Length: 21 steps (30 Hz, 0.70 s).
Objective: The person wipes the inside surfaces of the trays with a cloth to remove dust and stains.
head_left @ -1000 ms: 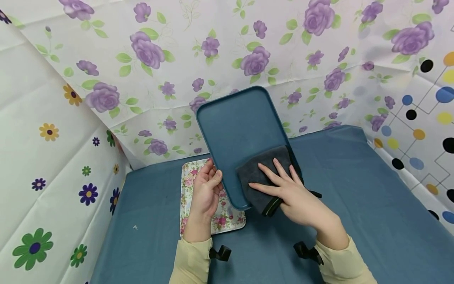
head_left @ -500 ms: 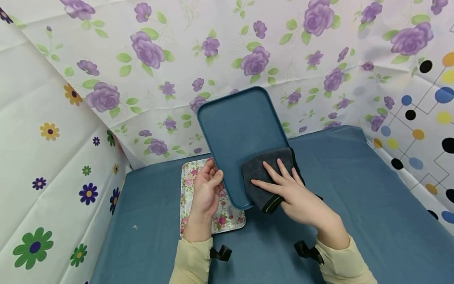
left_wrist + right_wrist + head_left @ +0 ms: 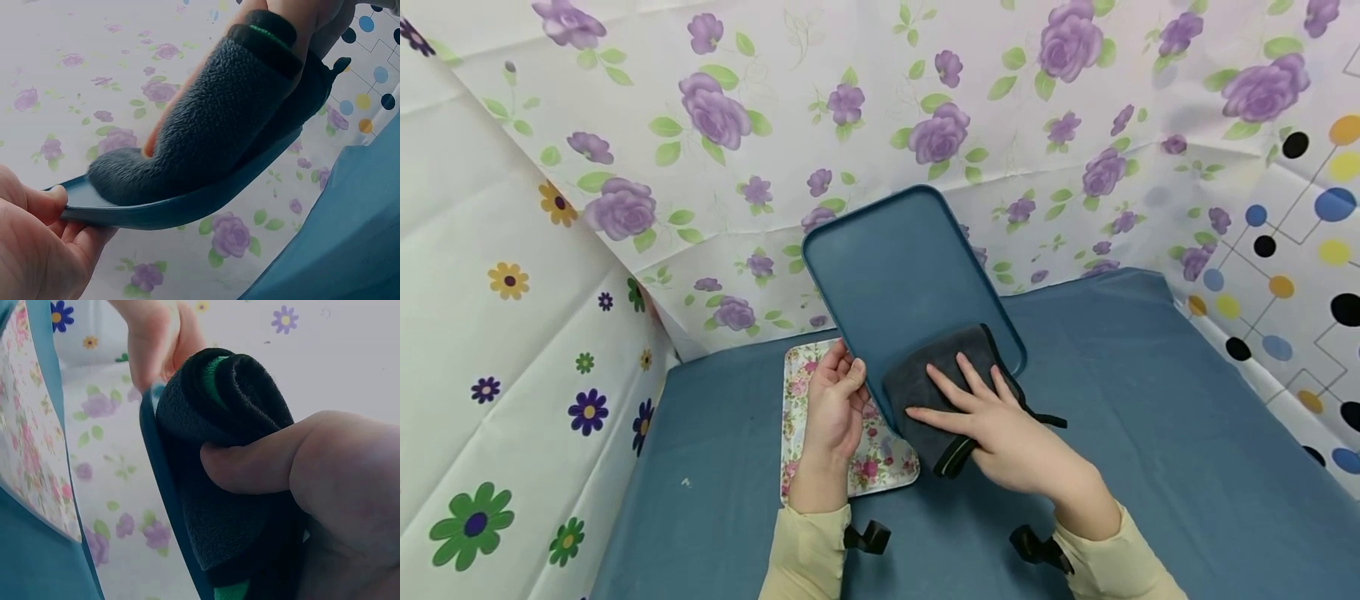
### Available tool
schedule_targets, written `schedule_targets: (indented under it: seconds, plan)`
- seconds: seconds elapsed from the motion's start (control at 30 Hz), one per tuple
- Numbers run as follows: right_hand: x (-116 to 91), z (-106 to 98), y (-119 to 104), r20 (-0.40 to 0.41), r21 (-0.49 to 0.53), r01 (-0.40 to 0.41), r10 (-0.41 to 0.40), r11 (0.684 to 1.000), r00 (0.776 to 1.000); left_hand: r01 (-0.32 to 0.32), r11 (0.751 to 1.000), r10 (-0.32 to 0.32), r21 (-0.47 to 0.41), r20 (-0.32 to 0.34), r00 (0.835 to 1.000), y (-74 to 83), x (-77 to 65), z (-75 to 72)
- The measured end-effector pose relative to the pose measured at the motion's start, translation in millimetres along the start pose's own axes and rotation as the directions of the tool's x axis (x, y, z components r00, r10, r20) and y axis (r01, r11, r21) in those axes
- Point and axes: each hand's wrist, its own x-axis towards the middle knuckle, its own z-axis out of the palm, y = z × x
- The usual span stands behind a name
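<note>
Tilted up above the table, a blue rectangular tray [image 3: 895,267] is held at its left edge by my left hand [image 3: 835,412], which pinches the rim between thumb and fingers. My right hand [image 3: 1000,429] presses a folded dark grey cloth [image 3: 925,371] onto the tray's lower part, fingers spread and straight in the head view. In the right wrist view, the thumb [image 3: 250,465] lies against the rolled fold of the cloth, which shows black and green edging. From the left wrist, the cloth [image 3: 206,119] bulges over the tray's rim [image 3: 150,215]. The cloth hides the tray's lower corner.
A second tray with a pink floral print [image 3: 880,471] lies flat on the blue-covered table [image 3: 1135,400], partly beneath the left hand and blue tray. A curtain with purple flowers [image 3: 715,108] hangs behind. Patterned sheets enclose the left and right sides.
My right hand has slid the cloth left and toward me across the tray. The tray has shifted slightly left, and its lower right corner now shows. The left hand keeps its grip.
</note>
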Motion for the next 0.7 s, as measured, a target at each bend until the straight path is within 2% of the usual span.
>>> schedule_targets:
  seconds: [0.27, 0.47, 0.7]
  plan:
    - [4, 8, -7, 0.035, -0.019, 0.03, -0.03, 0.999, 0.999, 0.02, 1.0, -0.02, -0.006, -0.033, 0.999, -0.9, 2.0, -2.2]
    - [0, 4, 0, 0.04, 0.018, 0.014, -0.015, 1.0, 0.999, 0.036, 0.999, -0.036, 0.005, -0.055, 0.998, -2.2, 2.2, -1.8]
    - [-5, -4, 10, 0.03, 0.034, 0.01, -0.011, 0.999, 0.999, 0.042, 0.999, -0.041, 0.018, -0.045, 0.998, -2.1, 2.6, -2.7]
